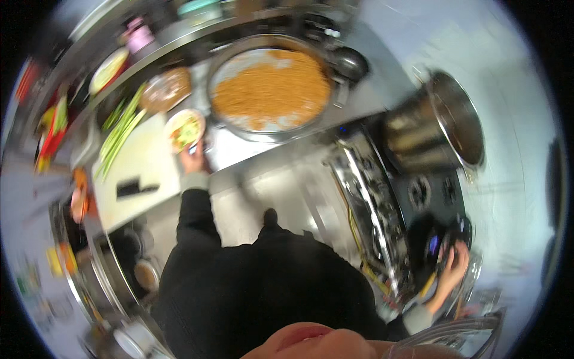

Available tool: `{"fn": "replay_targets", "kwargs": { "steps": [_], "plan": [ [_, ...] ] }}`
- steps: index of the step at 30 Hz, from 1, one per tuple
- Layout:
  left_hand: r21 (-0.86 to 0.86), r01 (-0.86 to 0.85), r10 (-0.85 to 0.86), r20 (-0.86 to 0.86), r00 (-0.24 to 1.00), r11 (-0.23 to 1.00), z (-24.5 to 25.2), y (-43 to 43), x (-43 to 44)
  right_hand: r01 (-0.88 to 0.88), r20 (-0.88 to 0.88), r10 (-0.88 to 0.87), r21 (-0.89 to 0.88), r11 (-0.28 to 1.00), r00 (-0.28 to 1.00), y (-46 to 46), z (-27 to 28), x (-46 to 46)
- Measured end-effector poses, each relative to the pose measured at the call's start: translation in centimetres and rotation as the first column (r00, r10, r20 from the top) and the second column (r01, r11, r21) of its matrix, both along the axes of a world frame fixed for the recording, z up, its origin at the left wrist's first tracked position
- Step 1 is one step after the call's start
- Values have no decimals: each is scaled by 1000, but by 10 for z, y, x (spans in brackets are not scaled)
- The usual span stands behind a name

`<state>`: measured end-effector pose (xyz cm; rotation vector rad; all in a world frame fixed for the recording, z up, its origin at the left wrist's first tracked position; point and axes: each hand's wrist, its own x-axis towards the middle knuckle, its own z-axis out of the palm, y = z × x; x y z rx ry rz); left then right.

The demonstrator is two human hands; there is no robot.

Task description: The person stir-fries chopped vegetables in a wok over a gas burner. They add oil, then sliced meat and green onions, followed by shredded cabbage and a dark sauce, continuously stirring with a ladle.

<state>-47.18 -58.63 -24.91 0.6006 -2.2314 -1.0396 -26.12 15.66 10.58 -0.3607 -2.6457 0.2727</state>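
My left hand [193, 159] grips the near rim of a small bowl [202, 122] of chopped green and orange food. The bowl is beside a white cutting board [148, 204], which carries long green stalks [122, 141] and a dark-bladed cleaver [134, 187]. My right hand [454, 265] reaches out to the far right, its fingers bent at a dark, shiny object [459, 231] over the stove. Blur hides whether those fingers hold it.
A wide round pan [214, 112] of orange-brown crumbly food sits behind the bowl, with a black ladle [350, 63] on its right. One tall metal pot [406, 134] stands on the gas stove [394, 197]. A clear-wrapped brown package [167, 89] lies near the stalks.
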Motion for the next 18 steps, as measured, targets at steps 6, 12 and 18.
{"fn": "replay_targets", "kwargs": {
  "steps": [6, 12, 18],
  "plan": [
    [995, -4, 92, -5, 996, 102, -28, 74, 21, 349, -208, -328, 76, 934, 922, 44, 18, 82],
    [852, -205, -753, 523, 400, 483, -19, 331, 124, 617, -496, -585, -120, 778, 642, 163, -3, 236],
    [847, 462, -906, 381, -182, 263, 58, 599, 214, 702, -450, -768, -348, 621, 456, 320, -126, 410]
  ]
}}
